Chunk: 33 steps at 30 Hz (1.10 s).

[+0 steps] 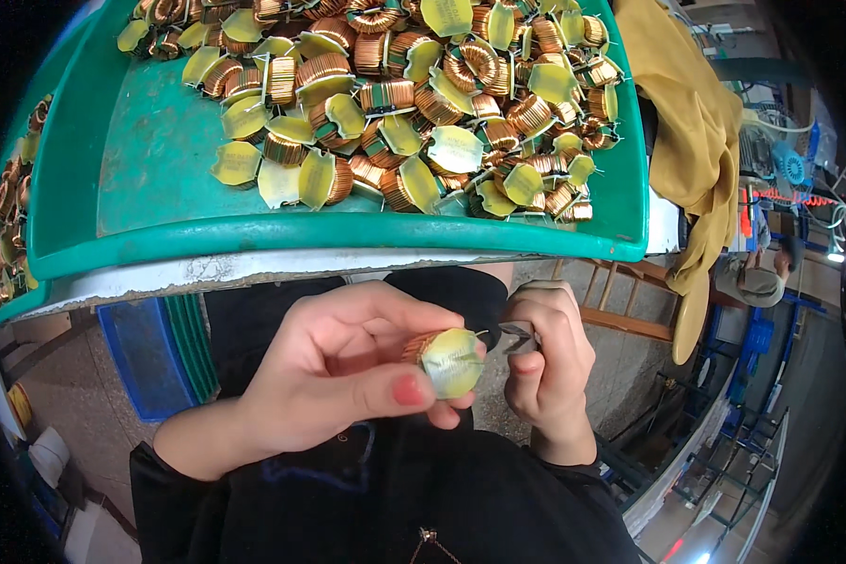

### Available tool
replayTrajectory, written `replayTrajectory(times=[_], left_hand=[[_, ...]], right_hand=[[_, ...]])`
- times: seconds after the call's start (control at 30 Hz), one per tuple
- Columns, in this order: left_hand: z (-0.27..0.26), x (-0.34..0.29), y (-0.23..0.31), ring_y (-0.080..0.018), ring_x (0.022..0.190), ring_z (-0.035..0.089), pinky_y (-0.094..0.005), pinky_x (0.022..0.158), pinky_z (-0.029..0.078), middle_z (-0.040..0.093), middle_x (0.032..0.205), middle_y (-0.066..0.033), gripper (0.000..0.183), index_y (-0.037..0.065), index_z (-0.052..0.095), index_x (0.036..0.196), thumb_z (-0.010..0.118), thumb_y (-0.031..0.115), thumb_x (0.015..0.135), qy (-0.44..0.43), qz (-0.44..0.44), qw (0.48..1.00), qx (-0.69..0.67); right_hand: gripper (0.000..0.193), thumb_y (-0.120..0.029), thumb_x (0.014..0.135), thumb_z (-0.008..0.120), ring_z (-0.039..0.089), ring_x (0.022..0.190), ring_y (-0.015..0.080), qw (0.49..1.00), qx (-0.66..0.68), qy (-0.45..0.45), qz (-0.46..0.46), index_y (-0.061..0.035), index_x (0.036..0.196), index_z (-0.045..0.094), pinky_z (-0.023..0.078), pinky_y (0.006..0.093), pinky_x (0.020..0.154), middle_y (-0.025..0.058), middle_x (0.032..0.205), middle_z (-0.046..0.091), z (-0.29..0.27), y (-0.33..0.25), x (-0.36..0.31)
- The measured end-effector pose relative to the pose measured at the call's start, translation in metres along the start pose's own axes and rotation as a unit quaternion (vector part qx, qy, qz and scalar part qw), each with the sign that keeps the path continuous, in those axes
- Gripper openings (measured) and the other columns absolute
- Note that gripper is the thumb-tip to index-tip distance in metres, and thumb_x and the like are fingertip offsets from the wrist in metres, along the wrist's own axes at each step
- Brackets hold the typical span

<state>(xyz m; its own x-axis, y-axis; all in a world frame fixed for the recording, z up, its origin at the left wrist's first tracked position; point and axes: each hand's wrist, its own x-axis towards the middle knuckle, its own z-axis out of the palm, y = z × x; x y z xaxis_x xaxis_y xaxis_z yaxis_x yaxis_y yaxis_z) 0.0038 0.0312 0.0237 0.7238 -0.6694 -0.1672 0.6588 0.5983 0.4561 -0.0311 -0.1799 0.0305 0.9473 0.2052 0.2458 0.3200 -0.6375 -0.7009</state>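
In front of my chest, my left hand pinches a copper-wound toroidal coil between thumb and fingers. The yellow-green base plate of this coil faces up toward me, and thin wire leads stick out at its edge. Close by on the right, my right hand is closed around a small grey metal tool. Only the tool's flat tip shows beside the thumb; the fingers hide the rest, so its exact kind is unclear. A narrow gap separates the tip from the coil.
Beyond my hands a green tray on a white-edged table holds a heap of similar coils. More coils lie at the far left. A mustard cloth hangs at the tray's right. A blue crate and a wooden frame stand below.
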Motion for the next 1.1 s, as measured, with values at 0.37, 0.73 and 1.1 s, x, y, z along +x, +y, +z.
replayTrajectory(times=[0.37, 0.73, 1.1], left_hand=[[-0.003, 0.002, -0.004, -0.0232, 0.069, 0.064, -0.0245, 0.052, 0.05, 0.063, 0.099, -0.0244, 0.049, -0.005, 0.052, 0.118, 0.067, 0.027, 0.084, -0.006, -0.05, 0.999, 0.007], [-0.01, 0.002, 0.001, -0.0204, 0.077, 0.064, -0.0243, 0.064, 0.052, 0.064, 0.094, -0.0181, 0.035, -0.007, 0.054, 0.119, 0.06, 0.009, 0.088, -0.036, -0.089, 0.995, -0.018], [-0.003, 0.004, 0.002, -0.0197, 0.076, 0.064, -0.0243, 0.067, 0.053, 0.063, 0.097, -0.0176, 0.032, -0.006, 0.056, 0.114, 0.063, -0.001, 0.083, 0.019, -0.061, 0.998, 0.021]], right_hand=[[0.035, -0.036, 0.087, 0.056, 0.049, 0.078, 0.0259, 0.996, -0.067, -0.047, -0.031, -0.0013, 0.091, 0.056, 0.041, 0.0351, 0.075, 0.0104, 0.089, 0.054, -0.001, -0.002, 0.002], [0.032, -0.034, 0.085, 0.059, 0.048, 0.075, 0.0249, 0.99, -0.088, -0.063, -0.085, -0.0022, 0.089, 0.057, 0.041, 0.0352, 0.074, 0.0088, 0.086, 0.053, -0.003, -0.007, 0.012], [0.028, -0.03, 0.085, 0.06, 0.042, 0.062, 0.0224, 0.976, -0.176, -0.091, -0.095, -0.0024, 0.084, 0.054, 0.04, 0.0308, 0.058, 0.0076, 0.074, 0.047, -0.004, -0.005, 0.014]])
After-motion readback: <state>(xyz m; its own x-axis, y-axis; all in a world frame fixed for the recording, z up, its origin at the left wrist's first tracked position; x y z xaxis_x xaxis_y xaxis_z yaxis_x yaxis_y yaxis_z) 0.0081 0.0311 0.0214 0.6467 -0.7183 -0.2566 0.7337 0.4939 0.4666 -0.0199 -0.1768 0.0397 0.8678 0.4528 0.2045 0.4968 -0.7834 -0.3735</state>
